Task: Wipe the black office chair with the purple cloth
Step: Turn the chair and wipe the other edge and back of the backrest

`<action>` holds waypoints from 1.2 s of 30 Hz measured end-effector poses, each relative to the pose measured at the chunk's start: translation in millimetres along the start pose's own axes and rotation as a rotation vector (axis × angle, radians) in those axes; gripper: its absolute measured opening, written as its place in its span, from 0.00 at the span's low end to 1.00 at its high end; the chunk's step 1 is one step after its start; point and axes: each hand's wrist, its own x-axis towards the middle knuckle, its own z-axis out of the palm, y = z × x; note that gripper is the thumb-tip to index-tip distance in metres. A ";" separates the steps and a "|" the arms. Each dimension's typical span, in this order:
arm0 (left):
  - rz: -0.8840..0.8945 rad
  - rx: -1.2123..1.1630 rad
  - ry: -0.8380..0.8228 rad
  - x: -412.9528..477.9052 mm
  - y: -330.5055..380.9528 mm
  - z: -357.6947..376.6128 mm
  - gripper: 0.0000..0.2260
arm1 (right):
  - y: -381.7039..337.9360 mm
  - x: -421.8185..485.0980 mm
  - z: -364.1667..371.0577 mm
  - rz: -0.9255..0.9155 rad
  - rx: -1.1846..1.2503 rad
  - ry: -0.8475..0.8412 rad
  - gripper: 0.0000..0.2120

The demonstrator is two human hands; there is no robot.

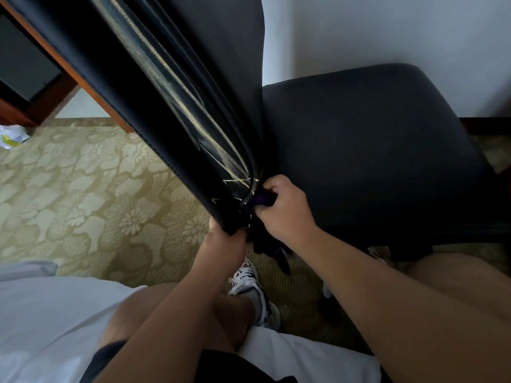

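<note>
Fingers [272, 186] of the right hand [286, 214] curled tight round the purple cloth [262, 199], pressing it low on the black chair [373, 150], where back met seat. The left hand [221, 240] gripped the back's bottom edge. Pale streaks [166, 78] showed on the back, so much wiping was probably left. No box or bin showed.

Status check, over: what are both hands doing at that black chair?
Left hand grips chair backrest at its lower edge. Right hand holds purple cloth, pressed where backrest meets seat. Nothing blocking visible.
</note>
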 end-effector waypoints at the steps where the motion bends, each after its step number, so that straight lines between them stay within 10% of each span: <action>1: 0.004 0.001 -0.004 -0.1 0.3 -0.1 0.22 | -1.6 -0.2 -1.4 -0.005 0.026 0.001 0.17; 6: -0.021 -0.030 0.003 -0.5 1.0 0.4 0.22 | -5.7 -0.4 -7.8 0.018 0.211 -0.049 0.11; 13: -0.038 0.001 -0.008 -0.2 -0.8 -0.2 0.23 | 4.6 -12.0 4.0 -0.104 -0.129 -0.183 0.08; 36: -0.012 0.034 -0.049 5.4 -2.5 0.2 0.22 | -4.0 -18.7 2.4 -0.341 0.012 0.055 0.07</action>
